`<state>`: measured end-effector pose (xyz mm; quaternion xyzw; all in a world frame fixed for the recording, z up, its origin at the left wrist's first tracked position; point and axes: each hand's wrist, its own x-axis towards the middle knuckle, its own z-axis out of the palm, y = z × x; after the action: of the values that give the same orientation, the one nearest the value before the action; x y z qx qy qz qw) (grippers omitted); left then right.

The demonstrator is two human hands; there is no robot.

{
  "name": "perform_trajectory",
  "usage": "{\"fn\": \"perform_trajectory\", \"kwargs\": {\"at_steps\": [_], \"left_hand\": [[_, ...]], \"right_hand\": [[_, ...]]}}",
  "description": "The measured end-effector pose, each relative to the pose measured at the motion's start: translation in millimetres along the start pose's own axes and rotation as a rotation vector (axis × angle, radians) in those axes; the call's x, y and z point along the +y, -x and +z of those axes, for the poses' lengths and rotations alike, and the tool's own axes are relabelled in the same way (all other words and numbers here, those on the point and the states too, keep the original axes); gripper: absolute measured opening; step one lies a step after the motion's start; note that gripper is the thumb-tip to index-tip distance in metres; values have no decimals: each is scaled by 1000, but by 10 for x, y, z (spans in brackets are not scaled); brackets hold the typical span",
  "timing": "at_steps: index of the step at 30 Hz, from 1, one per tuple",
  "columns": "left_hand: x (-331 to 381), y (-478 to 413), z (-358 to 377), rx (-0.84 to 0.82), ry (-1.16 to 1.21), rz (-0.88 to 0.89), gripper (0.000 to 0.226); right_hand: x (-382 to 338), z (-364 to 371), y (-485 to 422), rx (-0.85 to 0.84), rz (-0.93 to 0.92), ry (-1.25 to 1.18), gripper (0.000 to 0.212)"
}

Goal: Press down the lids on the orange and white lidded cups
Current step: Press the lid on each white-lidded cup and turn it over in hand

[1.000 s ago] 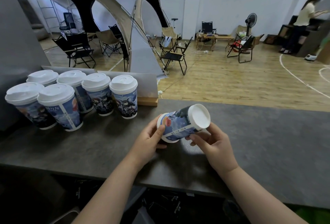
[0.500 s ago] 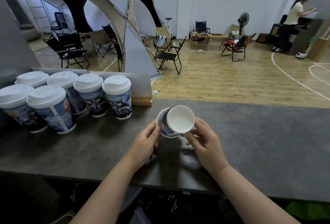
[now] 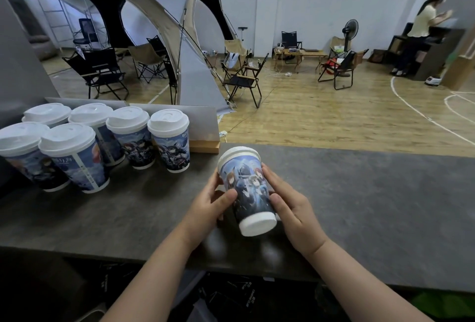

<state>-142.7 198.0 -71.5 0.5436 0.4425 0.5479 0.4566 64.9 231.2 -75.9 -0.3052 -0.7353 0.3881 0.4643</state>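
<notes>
Head view, and both hands are on one printed cup [image 3: 248, 188], holding it up off the dark worktop [image 3: 359, 206] right at the near edge. The left hand [image 3: 208, 206] wraps it from the left, thumb laid across the print. The right hand [image 3: 293, 211] cups the other side, fingers running up the wall. Both are closed round it, neither is free.

The cup is tipped right over. Its long axis runs away from the person and slightly leftward. The white lid [image 3: 239, 153] is at the far, higher end, and the white base [image 3: 257, 225] points back and down towards the camera. So the lid faces away, and whether it is fully seated I cannot tell from here.

My read is that this is the handling step before the press, not the press itself. The next move calls for standing the cup upright, base flat on the worktop. Then one hand steadies the wall while a palm bears down evenly on the lid.

Off to the left, well apart, a cluster of lidded cups [image 3: 128, 136] stands upright on the worktop.
</notes>
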Motion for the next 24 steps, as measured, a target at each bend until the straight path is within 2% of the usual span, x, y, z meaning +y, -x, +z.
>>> {"fn": "perform_trajectory", "kwargs": {"at_steps": [5,14,19,24], "left_hand": [[-15,22,5,19,18,18,80],[-69,-16,-43,120,10,39,61],[-102,-7,-24,118,86,15,54],[-56,8,5,79,52,-24,57]], "right_hand": [[32,4,20,-31,65,-107,63],[69,14,-72,9,84,26,67],[115,-50,-60,61,101,-70,53],[103,-60,-95,60,179,-92,55]]}}
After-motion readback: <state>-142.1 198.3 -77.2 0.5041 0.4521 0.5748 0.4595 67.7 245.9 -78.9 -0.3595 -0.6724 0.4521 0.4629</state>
